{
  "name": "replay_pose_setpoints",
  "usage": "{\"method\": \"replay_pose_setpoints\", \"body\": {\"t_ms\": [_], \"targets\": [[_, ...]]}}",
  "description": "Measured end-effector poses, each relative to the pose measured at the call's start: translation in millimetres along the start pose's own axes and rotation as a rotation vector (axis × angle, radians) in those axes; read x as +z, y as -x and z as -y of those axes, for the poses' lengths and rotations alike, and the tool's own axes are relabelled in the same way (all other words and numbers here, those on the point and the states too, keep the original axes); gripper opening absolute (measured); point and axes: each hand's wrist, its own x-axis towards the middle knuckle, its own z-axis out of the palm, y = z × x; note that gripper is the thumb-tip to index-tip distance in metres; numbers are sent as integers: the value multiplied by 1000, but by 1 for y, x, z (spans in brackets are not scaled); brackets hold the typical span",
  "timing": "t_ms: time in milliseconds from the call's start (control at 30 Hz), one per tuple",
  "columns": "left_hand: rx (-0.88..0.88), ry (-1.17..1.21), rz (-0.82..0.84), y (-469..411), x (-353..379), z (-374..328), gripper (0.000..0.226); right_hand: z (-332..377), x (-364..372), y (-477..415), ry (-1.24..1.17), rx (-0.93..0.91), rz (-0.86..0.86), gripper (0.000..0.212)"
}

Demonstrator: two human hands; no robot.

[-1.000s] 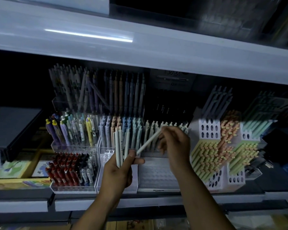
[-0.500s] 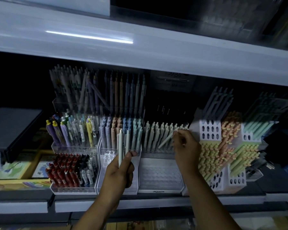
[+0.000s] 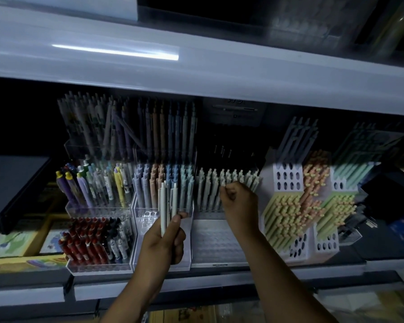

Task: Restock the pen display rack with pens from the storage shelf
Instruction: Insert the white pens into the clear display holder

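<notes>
Several pale pens (image 3: 163,206) stand upright in the left hand (image 3: 163,243) — its grip is closed round their lower ends, with the thumb laid across the front. The bundle is held just in front of a clear box of blue, tan and green pens (image 3: 166,183).

To the right, the right hand (image 3: 239,203) is up at the display rack (image 3: 217,238), its fingers curled tight against the tops of the row of pale green pens (image 3: 208,190) standing in the rack's back tier. Whether that grip pinches one of them — or merely touches it — cannot be told. The rack's front tier shows bare holes.

White honeycomb holders (image 3: 287,176) with yellow and orange pens sit just beside the rack on the right. A tray of red pens (image 3: 86,241) lies at the left, and a pale shelf edge (image 3: 219,73) runs overhead.
</notes>
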Motion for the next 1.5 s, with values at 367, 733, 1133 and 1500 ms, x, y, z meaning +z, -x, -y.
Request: {"method": "replay_pose_setpoints", "body": {"t_ms": [367,733,1133,1500], "targets": [[17,-26,-23,-1,1,4,32,18,-2,42,-398,363,-24,18],[76,-105,-35,7,12,2,27,78,-14,55,-633,216,312,8],[34,-101,-49,8,8,8,42,80,-27,50,-655,273,223,10],[-8,-36,-58,8,4,8,29,6,-48,9,-435,155,-202,11]]}}
